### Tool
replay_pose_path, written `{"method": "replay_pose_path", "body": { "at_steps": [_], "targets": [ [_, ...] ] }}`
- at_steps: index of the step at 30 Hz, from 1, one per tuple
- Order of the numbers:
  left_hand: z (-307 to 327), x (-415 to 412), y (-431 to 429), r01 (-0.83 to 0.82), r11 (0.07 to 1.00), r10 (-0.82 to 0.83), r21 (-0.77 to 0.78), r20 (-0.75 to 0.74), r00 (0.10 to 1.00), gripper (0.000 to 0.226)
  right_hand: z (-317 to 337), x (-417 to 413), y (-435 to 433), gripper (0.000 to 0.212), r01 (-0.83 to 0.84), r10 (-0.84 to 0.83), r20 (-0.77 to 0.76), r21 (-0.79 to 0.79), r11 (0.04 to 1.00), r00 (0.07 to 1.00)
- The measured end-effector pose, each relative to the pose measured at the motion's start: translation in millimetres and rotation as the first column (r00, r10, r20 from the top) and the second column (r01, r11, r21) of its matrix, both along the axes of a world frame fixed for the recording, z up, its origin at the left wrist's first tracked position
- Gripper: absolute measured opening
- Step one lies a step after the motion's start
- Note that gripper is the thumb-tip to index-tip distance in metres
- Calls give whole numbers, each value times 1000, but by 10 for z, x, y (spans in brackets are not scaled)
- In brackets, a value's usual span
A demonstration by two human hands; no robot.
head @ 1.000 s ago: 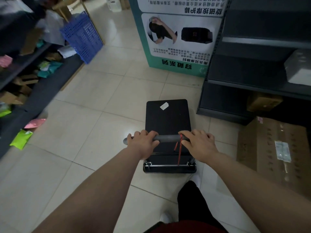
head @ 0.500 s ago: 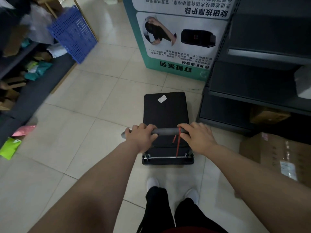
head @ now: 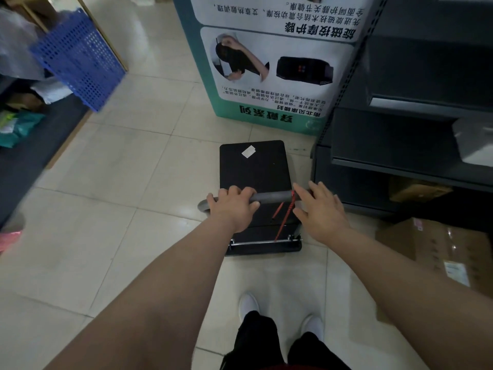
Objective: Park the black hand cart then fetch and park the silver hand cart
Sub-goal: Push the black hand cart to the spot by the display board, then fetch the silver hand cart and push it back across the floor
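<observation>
The black hand cart [head: 254, 169] stands on the tiled floor straight ahead, a white label on its flat deck. Its front edge is close to the green-and-white display stand [head: 274, 76], and its right side runs along the base of the dark shelf [head: 400, 145]. My left hand [head: 232, 209] is closed around the grey foam handle [head: 272, 196]. My right hand [head: 320, 212] hovers at the handle's right end with fingers spread, not wrapped around it. A red string [head: 284, 222] hangs from the handle. No silver cart is in view.
A cardboard box [head: 448, 249] sits on the floor at the right, below the shelf. A blue plastic basket [head: 80, 60] sticks out from the left shelving [head: 24, 156], which holds packets. Open tiled floor lies between the left shelving and the cart.
The cart has rolled forward toward the display stand and nearer the right shelf. My right hand has opened and lifted its fingers off the handle; my left hand still grips.
</observation>
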State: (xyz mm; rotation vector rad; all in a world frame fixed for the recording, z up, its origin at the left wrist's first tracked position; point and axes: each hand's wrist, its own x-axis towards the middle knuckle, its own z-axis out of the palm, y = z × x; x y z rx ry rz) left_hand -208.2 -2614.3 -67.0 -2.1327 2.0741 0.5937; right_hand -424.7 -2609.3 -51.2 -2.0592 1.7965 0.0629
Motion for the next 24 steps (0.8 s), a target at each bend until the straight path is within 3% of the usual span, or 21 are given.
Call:
{"method": "replay_pose_path", "body": {
  "at_steps": [5, 15, 19, 21, 24],
  "targets": [
    [-23, 267, -127, 72, 993, -75, -94, -29, 997, 53, 79, 218, -168, 63, -57, 59, -43, 49, 997, 997],
    [59, 425, -229, 88, 996, -88, 32, -8, 996, 63, 105, 387, -328, 68, -60, 73, -67, 185, 981, 995],
    [136, 429, -119, 6, 1000, -6, -21, 7, 1000, 71, 161, 444, -321, 69, -92, 109, -91, 173, 981, 990],
    [187, 450, 8, -74, 994, 75, -86, 5, 997, 75, 191, 519, -293, 70, -160, 169, -71, 116, 980, 983],
    [292, 537, 242, -195, 979, 196, -63, 4, 981, 77, 237, 659, -229, 68, -294, 297, -50, 59, 954, 954]
  ]
}}
